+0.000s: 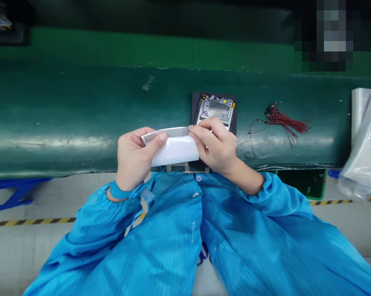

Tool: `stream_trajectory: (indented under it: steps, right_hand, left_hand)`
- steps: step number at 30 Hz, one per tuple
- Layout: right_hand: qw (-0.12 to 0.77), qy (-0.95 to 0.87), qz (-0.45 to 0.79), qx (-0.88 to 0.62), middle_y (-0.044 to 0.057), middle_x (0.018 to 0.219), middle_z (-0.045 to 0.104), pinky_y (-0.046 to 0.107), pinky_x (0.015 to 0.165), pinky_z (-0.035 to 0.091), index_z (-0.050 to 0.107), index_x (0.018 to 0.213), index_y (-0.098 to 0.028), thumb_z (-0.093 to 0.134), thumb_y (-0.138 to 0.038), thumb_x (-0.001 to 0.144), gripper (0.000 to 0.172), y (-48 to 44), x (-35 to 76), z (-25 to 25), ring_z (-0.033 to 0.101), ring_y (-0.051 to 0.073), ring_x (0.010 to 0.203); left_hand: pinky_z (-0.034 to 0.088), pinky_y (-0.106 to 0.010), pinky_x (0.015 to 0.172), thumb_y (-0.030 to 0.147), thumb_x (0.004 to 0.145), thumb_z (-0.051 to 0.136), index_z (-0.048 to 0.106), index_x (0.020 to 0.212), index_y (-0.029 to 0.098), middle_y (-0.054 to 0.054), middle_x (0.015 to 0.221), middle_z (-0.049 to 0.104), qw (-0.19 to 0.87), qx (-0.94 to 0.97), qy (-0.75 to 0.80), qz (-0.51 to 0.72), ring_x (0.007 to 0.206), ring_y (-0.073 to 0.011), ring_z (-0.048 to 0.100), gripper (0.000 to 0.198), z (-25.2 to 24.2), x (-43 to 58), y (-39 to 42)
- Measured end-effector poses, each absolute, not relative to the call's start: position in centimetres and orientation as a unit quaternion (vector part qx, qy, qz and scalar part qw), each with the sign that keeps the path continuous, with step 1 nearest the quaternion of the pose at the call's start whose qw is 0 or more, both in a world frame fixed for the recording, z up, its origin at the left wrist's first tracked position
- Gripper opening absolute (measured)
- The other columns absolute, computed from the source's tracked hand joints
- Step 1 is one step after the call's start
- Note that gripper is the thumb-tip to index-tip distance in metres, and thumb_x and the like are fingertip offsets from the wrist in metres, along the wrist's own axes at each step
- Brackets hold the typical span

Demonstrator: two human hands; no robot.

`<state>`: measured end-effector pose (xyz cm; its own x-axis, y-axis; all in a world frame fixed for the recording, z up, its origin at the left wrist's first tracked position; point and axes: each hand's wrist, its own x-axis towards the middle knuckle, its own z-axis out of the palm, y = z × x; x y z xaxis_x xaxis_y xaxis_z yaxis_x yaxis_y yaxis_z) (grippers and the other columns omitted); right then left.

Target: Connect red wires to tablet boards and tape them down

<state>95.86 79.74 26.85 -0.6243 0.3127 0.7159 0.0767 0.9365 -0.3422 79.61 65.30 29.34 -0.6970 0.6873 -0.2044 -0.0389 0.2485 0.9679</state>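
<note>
1. Blue smock sleeves fill the bottom of my view, both forearms reaching forward from them, with a blue wrist strap snug around my left wrist.
2. Between my hands I hold a white sheet, raised just above the near edge of the green conveyor belt.
3. My left hand is closed on the sheet's left end: the thumb presses down on its face and the other fingers curl behind it.
4. My right hand is closed on the sheet's right end, with the fingertips pinching at the top right corner, where a thin layer looks slightly lifted from the rest; I cannot tell whether it is a separate film.
5. The sheet bows a little, its upper edge curving from one hand to the other.
6. Directly behind my right hand, an opened device lies flat on a dark tray on the belt, its circuit board and metal shield showing; my hand covers its lower part.
7. To the right of the device, well apart from my hands, a bundle of red wires lies on the belt.
8. At the far right edge, clear plastic bags hang over the belt's side.
9. Below the belt runs a strip of yellow-and-black floor tape.
</note>
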Motion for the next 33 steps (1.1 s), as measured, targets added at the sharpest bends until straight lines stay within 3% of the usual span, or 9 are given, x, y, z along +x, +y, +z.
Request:
stream_trajectory:
  steps: [3, 6, 13, 21, 25, 28, 33]
  right_hand:
    - [0.373, -0.899, 0.191, -0.13, 0.007, 0.108, 0.065, 0.032, 0.079, 0.049, 0.071, 0.117, -0.023, 0.052, -0.027, 0.106, 0.022, 79.7, 95.2, 27.9, 0.059, 0.018, 0.096]
    - [0.301, -0.905, 0.265, -0.14, 0.006, 0.1, 0.068, 0.035, 0.085, 0.048, 0.071, 0.105, -0.021, 0.049, -0.038, 0.108, 0.028, 79.8, 94.7, 28.7, 0.058, 0.019, 0.094]
    - [0.239, -0.878, 0.384, -0.156, 0.003, 0.091, 0.071, 0.031, 0.08, 0.045, 0.069, 0.096, -0.019, 0.047, -0.04, 0.108, 0.032, 79.9, 94.8, 28.9, 0.059, 0.017, 0.083]
    - [0.312, -0.903, 0.248, -0.159, 0.008, 0.103, 0.069, 0.04, 0.087, 0.043, 0.072, 0.106, -0.024, 0.051, -0.043, 0.107, 0.029, 79.4, 95.0, 27.8, 0.058, 0.022, 0.096]
    - [0.343, -0.919, 0.151, -0.124, 0.007, 0.11, 0.069, 0.041, 0.083, 0.043, 0.071, 0.117, -0.03, 0.058, -0.037, 0.104, 0.02, 79.5, 95.8, 26.3, 0.058, 0.022, 0.096]
    - [0.359, -0.926, 0.086, -0.076, 0.007, 0.112, 0.071, 0.038, 0.077, 0.046, 0.069, 0.127, -0.031, 0.062, -0.032, 0.102, 0.026, 80.0, 96.6, 25.4, 0.059, 0.02, 0.093]
    - [0.37, -0.923, 0.105, -0.001, 0.007, 0.117, 0.073, 0.034, 0.076, 0.052, 0.069, 0.127, -0.03, 0.061, -0.026, 0.102, 0.026, 80.6, 97.0, 25.5, 0.064, 0.018, 0.096]
  left_hand:
    - [0.031, -0.022, 0.041, 0.045, 0.076, 0.085, 0.069, 0.071, 0.019, 0.002, 0.057, 0.057, 0.287, 0.254, 0.735, 0.56, 0.048, -0.0088, 0.045, 0.031, 29.9, 80.0, 65.5]
    - [0.03, -0.022, 0.042, 0.047, 0.076, 0.084, 0.07, 0.072, 0.018, 0.002, 0.058, 0.057, 0.279, 0.276, 0.74, 0.546, 0.049, -0.0087, 0.044, 0.032, 30.3, 80.1, 65.6]
    - [0.031, -0.023, 0.043, 0.051, 0.076, 0.086, 0.071, 0.069, 0.018, 0.001, 0.059, 0.057, 0.291, 0.286, 0.741, 0.533, 0.051, -0.0095, 0.044, 0.037, 30.0, 79.7, 65.2]
    - [0.026, -0.024, 0.044, 0.052, 0.082, 0.081, 0.066, 0.064, 0.019, 0.003, 0.056, 0.049, 0.248, 0.293, 0.751, 0.538, 0.05, -0.0083, 0.039, 0.041, 29.5, 79.5, 64.9]
    - [0.026, -0.024, 0.044, 0.053, 0.082, 0.082, 0.067, 0.065, 0.018, 0.003, 0.057, 0.05, 0.252, 0.29, 0.754, 0.532, 0.051, -0.0077, 0.039, 0.041, 29.5, 79.6, 64.8]
    - [0.028, -0.023, 0.044, 0.053, 0.08, 0.083, 0.067, 0.067, 0.018, 0.003, 0.058, 0.052, 0.274, 0.272, 0.746, 0.542, 0.051, -0.0079, 0.041, 0.041, 29.2, 79.5, 64.8]
    - [0.031, -0.024, 0.044, 0.051, 0.079, 0.084, 0.068, 0.069, 0.019, 0.002, 0.058, 0.054, 0.335, 0.242, 0.723, 0.554, 0.049, -0.0093, 0.043, 0.037, 28.4, 79.1, 64.5]
